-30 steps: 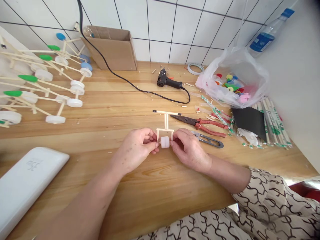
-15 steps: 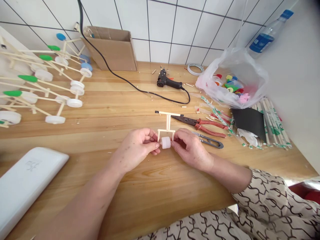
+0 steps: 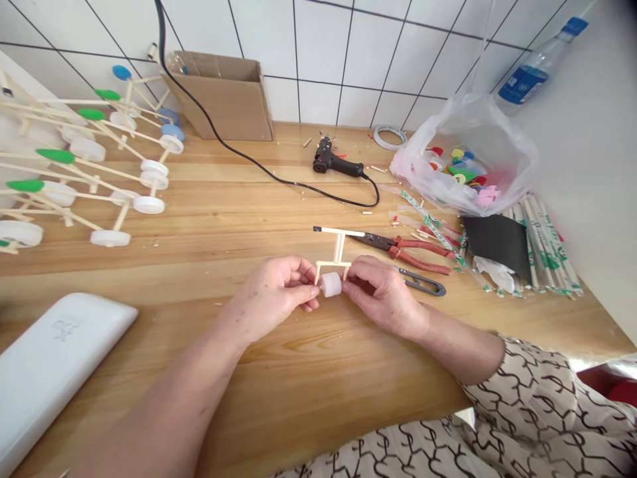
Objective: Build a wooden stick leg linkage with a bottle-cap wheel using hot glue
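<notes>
Wooden stick frame [image 3: 334,252] with white cap wheel [image 3: 330,284] is pinched between left hand [image 3: 275,295] and right hand [image 3: 382,295], both closed on it, near the bench's front edge [image 3: 308,398].

The cap [image 3: 330,284] you hold looks like smooth, matt white plastic; its stick frame [image 3: 338,249] is pale bare wood. Your tabletop [image 3: 223,219] is grainy wood with a soft sheen; the pliers [image 3: 393,244] are dull metal.

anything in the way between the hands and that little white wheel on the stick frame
Nothing visible. The left hand and right hand pinch the stick frame on either side of the white wheel, fingertips right against it. The pliers and snips lie on the table beyond the right hand.
</notes>
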Demonstrator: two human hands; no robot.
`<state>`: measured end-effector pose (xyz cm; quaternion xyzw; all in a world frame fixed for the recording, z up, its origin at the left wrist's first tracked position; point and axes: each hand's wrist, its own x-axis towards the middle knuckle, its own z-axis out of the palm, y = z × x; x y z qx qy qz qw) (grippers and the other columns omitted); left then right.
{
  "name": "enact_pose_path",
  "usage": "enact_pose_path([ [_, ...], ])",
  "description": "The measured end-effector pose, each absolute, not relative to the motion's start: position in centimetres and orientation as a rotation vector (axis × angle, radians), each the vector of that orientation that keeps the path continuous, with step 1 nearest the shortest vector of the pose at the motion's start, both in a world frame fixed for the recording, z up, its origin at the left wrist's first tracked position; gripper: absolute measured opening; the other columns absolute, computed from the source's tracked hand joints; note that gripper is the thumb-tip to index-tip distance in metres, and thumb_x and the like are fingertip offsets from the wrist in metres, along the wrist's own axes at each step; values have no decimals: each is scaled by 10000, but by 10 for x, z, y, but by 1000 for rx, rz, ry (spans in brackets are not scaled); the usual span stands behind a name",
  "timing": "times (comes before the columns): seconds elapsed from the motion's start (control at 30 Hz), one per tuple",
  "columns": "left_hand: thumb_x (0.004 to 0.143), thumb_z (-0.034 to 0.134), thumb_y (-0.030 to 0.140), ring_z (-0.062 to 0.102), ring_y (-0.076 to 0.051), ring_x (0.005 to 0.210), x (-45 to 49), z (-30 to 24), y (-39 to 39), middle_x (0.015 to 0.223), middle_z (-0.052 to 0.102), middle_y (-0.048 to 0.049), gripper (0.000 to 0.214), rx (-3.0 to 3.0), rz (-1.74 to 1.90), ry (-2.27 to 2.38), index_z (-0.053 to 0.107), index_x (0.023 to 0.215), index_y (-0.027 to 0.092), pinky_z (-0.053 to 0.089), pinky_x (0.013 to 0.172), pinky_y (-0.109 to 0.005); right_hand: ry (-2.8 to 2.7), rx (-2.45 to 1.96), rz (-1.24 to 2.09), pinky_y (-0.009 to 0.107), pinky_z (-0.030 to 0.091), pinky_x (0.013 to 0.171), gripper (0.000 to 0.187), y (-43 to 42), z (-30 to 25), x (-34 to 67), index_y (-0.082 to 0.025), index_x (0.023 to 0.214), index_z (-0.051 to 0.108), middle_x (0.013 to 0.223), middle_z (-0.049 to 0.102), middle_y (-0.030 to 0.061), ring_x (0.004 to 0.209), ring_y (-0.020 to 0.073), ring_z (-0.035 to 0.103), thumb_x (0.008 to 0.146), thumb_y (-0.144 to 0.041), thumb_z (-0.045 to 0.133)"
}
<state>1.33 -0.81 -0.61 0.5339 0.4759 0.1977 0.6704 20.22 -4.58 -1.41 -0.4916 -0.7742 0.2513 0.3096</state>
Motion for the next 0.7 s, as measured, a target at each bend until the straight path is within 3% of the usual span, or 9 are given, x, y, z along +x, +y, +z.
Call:
enact_pose_path([
  [0.43, 723, 635, 219, 621, -119, 578, 12, -3, -8, 653, 658, 3, 93, 1210, 452, 1069, 580, 760, 154, 512, 600, -255, -1991, -1365, 656, 256, 352, 547, 195, -47, -14, 202, -207, 645, 412, 619, 471, -8, 577, 132, 425, 800, -126, 499],
  [0.7, 764, 595, 204, 635, -121, 614, 12, -4, -8, 678, 650, 9, 62, 1252, 451, 1031, 551, 748, 163, 517, 613, -251, -1949, -1401, 733, 256, 360, 552, 173, -48, -11, 201, -197, 656, 433, 634, 488, 2, 585, 134, 436, 811, -142, 489],
])
